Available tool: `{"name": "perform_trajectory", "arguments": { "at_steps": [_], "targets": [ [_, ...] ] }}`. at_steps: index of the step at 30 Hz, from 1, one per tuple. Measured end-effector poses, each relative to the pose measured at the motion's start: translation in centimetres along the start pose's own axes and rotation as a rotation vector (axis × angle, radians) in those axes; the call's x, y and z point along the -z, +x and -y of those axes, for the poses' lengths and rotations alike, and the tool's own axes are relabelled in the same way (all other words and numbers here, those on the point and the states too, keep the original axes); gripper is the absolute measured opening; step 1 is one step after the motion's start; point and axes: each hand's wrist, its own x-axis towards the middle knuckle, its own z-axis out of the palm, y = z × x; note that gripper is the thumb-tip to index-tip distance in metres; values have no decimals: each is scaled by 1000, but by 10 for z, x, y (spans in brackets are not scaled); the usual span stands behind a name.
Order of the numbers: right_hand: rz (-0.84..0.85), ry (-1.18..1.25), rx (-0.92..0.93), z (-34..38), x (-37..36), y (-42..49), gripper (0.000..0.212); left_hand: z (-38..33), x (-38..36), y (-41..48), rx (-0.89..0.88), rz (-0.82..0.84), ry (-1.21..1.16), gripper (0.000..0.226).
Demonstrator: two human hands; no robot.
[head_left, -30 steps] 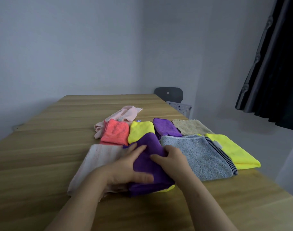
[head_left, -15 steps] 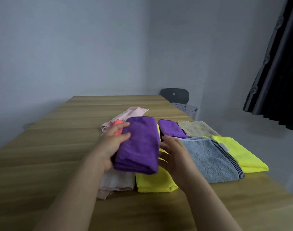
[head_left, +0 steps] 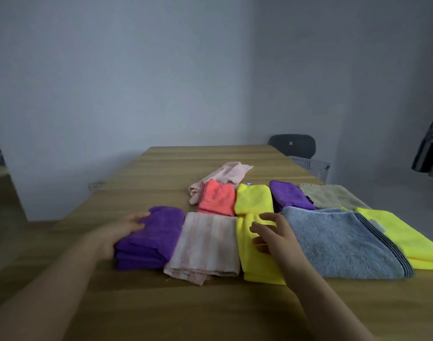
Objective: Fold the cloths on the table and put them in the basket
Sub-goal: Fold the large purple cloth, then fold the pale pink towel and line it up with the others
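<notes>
A folded purple cloth lies on the wooden table at the left of the row, and my left hand grips its left edge. My right hand is open with fingers spread, resting on a folded yellow cloth. Between the two lies a pale pink striped cloth. A white perforated basket stands beyond the table's far right edge.
A grey towel and a bright yellow cloth lie to the right. Behind are coral, yellow, purple, beige and light pink cloths. A dark chair stands by the basket.
My left hand lifted the folded purple cloth off the yellow one and set it down to the left of the striped cloth. My right hand let go and moved onto the yellow cloth.
</notes>
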Motion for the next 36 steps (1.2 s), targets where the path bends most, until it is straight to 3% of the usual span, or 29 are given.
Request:
{"name": "perform_trajectory", "arguments": {
  "at_steps": [3, 5, 7, 9, 13, 19, 24, 27, 29, 31, 33, 36],
  "targets": [
    [3, 1, -5, -1, -2, 0, 23, 2, 6, 19, -77, -71, 611, 42],
    [1, -14, -2, -3, -2, 0, 23, -15, 0, 18, -235, -219, 1046, 45],
    [6, -32, 1, -5, -2, 1, 22, -26, -14, 14, -457, -240, 1038, 42],
    [6, -43, 10, -5, -2, 1, 22, -20, -33, 12, -562, -123, 1047, 41],
    [-6, -72, 13, -9, -1, 1, 19, 27, -48, 11, -249, 40, 1457, 63],
    [9, -301, 49, -15, -3, 3, 21, 33, -47, 6, -252, 37, 1484, 62],
    [56, -498, 103, -17, -9, -2, 21, 18, -44, 10, -143, 166, 1493, 65],
    [39, -467, 111, -8, -6, 2, 21, -5, -44, 23, -92, 250, 1342, 62],
    [-14, -424, 136, 2, -5, 11, 18, -20, -51, 29, -225, 166, 1214, 45],
    [-60, -489, 202, 10, -8, 26, 22, -33, -59, 30, -400, -29, 1185, 32],
    [-68, -637, 275, 13, -14, 49, 29, -44, -71, 37, -481, -168, 1123, 24],
    [-46, -1027, 313, 7, -27, 91, 36, -52, -86, 64, -459, -232, 938, 23]
  ]
}}
